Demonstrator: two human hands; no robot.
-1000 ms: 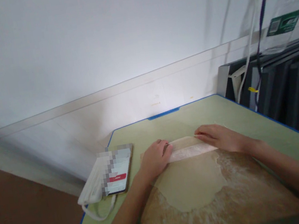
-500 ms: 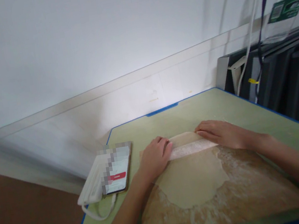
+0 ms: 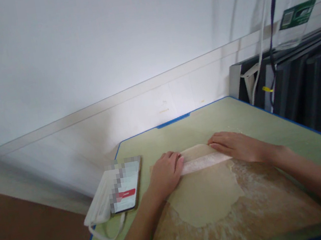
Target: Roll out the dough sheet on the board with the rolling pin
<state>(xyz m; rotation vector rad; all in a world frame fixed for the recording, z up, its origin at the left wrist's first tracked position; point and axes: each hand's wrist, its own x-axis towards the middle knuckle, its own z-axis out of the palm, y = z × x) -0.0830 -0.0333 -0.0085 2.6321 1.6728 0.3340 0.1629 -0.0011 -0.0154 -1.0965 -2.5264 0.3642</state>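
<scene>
A pale, floury rolling pin (image 3: 205, 162) lies across the far part of a thin sheet of dough (image 3: 206, 196). My left hand (image 3: 169, 173) is closed over the pin's left end, and my right hand (image 3: 231, 145) over its right end, fingers together. Some dough shows beyond the pin, between the hands. Beneath the dough is a wooden board (image 3: 270, 200) dusted with flour.
A phone (image 3: 130, 185) and a white device (image 3: 101, 206) with a white cable lie left of my left arm on the green table (image 3: 193, 133). At the right are dark panels (image 3: 303, 81), hanging cords and a clear bottle (image 3: 296, 13). A white wall stands behind.
The camera view has shifted slightly, so the bottle and table appear a little further left. Both hands stay on the pin, with little visible movement against the dough.
</scene>
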